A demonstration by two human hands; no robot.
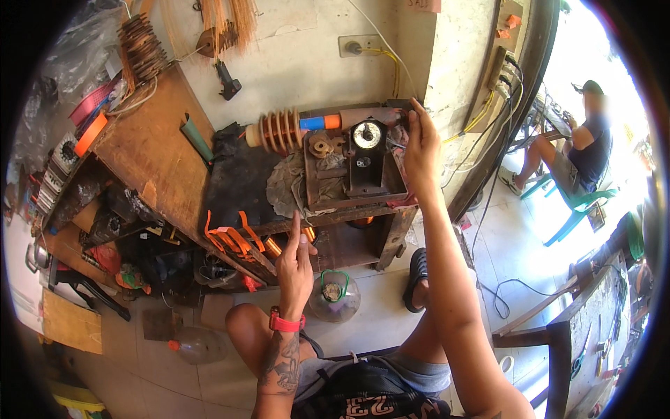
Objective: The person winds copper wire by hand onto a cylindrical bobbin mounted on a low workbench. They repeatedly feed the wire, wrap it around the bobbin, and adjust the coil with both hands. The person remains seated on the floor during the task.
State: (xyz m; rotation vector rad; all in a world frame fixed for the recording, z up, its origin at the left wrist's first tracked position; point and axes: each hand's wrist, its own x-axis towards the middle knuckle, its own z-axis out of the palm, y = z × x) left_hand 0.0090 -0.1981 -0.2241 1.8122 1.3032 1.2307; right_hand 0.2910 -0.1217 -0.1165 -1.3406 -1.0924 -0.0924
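A hand-built winding machine (377, 178) with a round dial (366, 135) stands on a dark bench. On its shaft, left of a blue and orange band, sits a ribbed coil former (280, 131), its discs smeared by motion. My right hand (423, 152) is at the machine's right end, fingers long and close together around a part they hide. Below the bench's front edge, my left hand (296, 269) points its index finger upward with the thumb close against it; whatever lies between them is too thin to make out. Copper wire spools (274, 247) lie beside that hand.
A slanted wooden board (153, 133) borders the bench on the left. Orange strips (234, 241) hang at the front edge. A clear jug (335, 297) with a green handle stands on the floor. Another person (590, 143) sits on a green chair (558, 202) at right, beyond trailing cables.
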